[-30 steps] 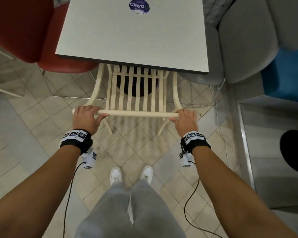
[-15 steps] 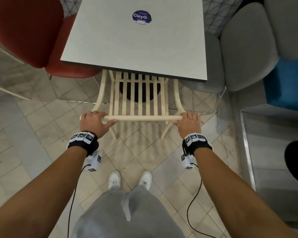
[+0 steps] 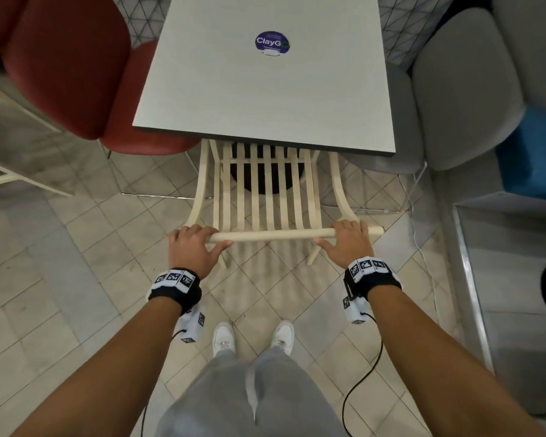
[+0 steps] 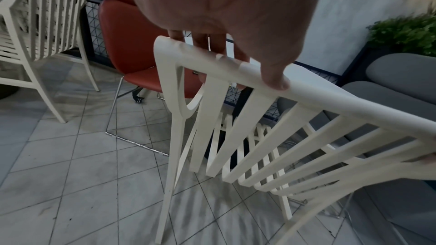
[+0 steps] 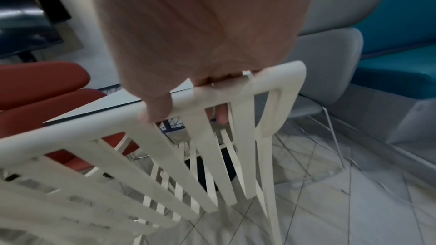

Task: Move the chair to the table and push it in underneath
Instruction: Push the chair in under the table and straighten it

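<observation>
A cream slatted chair (image 3: 265,236) stands at the near edge of the light grey square table (image 3: 265,89), its seat hidden beneath the top and its back sticking out toward me. My left hand (image 3: 193,244) grips the left end of the top rail, and my right hand (image 3: 344,241) grips it a little inside the right end. In the left wrist view my left hand (image 4: 224,49) has fingers over the chair (image 4: 306,103) rail and the thumb pressed on its near face. The right wrist view shows my right hand (image 5: 200,85) wrapped round the chair (image 5: 94,133) rail likewise.
A red chair (image 3: 76,74) sits at the table's left side, grey chairs (image 3: 460,89) and a blue seat (image 3: 533,152) at the right. The table's black base (image 3: 265,178) shows through the slats. A thin cable (image 3: 420,216) and a metal-edged step (image 3: 467,279) lie right.
The chair's top rail has shifted to the right relative to the table and my hands: its right end now sticks out past my right hand, and my left hand covers the left end.
</observation>
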Demonstrator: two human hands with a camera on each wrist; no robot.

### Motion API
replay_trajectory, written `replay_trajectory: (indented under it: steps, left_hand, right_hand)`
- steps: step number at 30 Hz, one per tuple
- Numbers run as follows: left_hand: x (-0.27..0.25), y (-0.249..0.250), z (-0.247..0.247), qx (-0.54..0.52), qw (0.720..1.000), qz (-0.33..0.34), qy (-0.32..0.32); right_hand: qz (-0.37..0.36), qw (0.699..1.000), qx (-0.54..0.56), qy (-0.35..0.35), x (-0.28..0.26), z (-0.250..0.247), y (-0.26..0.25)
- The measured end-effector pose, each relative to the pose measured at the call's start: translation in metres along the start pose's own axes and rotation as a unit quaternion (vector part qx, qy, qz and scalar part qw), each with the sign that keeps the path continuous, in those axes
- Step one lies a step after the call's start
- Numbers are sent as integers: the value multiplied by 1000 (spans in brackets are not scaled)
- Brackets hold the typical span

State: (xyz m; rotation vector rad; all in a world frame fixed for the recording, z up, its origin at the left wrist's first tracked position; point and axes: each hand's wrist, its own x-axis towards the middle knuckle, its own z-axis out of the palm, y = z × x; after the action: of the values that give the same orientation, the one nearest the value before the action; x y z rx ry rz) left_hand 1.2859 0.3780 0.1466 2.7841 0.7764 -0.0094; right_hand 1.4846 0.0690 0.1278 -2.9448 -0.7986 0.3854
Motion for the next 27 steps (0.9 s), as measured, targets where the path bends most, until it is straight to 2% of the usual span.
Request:
replay_trajectory:
  steps: [3,9,12,17,22,27]
  left_hand:
    - [0,-4,0,-3,1000,3,-8]
    - [1,-28,2,5,1000,14,-6]
    - [-3,-23,0,7,1000,4,-5]
    - [-7,4,4,-23,997,68,-12]
    - [4,8,5,-11,999,38,-14]
    - [28,8,1,-13,999,14,-33]
  right_hand:
    - [6,999,9,35,-7,2,-4]
    - [12,999,22,35,-23,5,-27]
    - [15,997,55,44,-27,7,-35]
    - [-34,989,128,67,-31,10,-61]
    - [-21,983,156,91,-24,18,-80]
    - [6,981,180,77,-3,12,-91]
